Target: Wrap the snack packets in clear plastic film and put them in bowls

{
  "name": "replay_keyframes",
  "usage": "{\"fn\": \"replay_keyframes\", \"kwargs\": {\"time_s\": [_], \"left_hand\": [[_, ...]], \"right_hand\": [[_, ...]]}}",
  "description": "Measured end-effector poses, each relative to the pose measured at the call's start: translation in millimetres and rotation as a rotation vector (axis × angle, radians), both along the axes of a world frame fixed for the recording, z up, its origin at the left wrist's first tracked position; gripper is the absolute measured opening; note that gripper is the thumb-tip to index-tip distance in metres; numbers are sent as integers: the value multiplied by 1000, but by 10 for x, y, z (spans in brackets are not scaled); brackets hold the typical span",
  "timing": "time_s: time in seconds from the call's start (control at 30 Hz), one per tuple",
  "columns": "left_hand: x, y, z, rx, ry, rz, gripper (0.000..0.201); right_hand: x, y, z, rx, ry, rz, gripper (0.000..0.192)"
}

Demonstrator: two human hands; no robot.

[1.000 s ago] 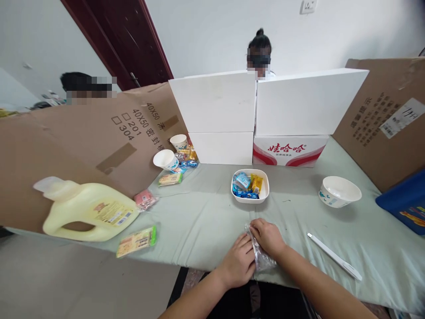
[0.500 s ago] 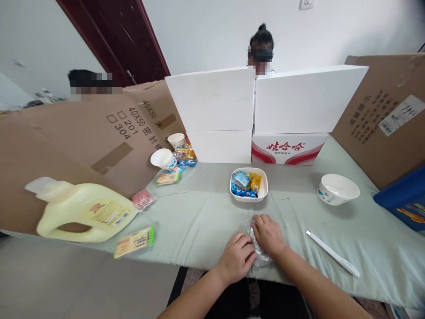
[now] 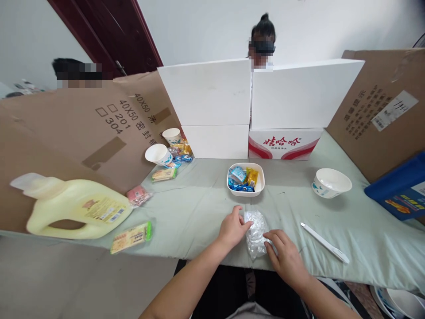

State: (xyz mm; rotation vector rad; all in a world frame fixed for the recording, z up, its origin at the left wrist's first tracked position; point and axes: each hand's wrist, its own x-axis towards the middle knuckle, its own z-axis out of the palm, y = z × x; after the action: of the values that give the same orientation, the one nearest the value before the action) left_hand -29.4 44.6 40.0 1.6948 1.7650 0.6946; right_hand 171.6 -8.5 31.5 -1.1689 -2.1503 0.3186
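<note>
Seeing left hand (image 3: 232, 229) and right hand (image 3: 287, 257) part-open, gripping nothing, at edges of crumpled clear plastic (image 3: 255, 235) on near table (image 3: 192, 208).

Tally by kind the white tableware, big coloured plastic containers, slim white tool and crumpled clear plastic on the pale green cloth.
Round white paper cups or bowls with blue print: 3
White rectangular plastic dish: 1
Pale yellow plastic container and blue plastic container: 2
Slim white tool: 1
Crumpled clear plastic bundle between left hand and right hand: 1
Total: 8
</note>
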Motion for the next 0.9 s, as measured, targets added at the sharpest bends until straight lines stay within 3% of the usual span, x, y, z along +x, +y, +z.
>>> {"fn": "replay_keyframes", "kwargs": {"time_s": [0.2, 0.33, 0.47, 0.6, 0.63, 0.7, 0.8, 0.9], "left_hand": [[140, 43, -95, 35, -257, -56, 21], [149, -14, -166, 134, -33, -58, 20], [106, -29, -200, 173, 42, -80, 24], [21, -32, -179, 416, 218, -67, 25], [8, -37, -174, 494, 271, -103, 24], [5, -49, -174, 589, 321, -317, 24], [44, -53, -208, 572, 308, -647, 21], [70, -42, -260, 500, 320, -651, 28]], "right_hand": [[46, -101, -116, -4, -19, -6, 20], [27, -152, -65, 142, -155, 0, 28], [-64, -258, -93, 276, -411, 197, 53], [-123, -346, -230, 286, -524, 172, 65], [-128, -357, -264, 287, -536, 161, 63], [-137, -374, -325, 293, -550, 151, 58], [-141, -419, -393, 306, -546, 132, 56], [-102, -481, -414, 321, -543, 108, 59]]}}
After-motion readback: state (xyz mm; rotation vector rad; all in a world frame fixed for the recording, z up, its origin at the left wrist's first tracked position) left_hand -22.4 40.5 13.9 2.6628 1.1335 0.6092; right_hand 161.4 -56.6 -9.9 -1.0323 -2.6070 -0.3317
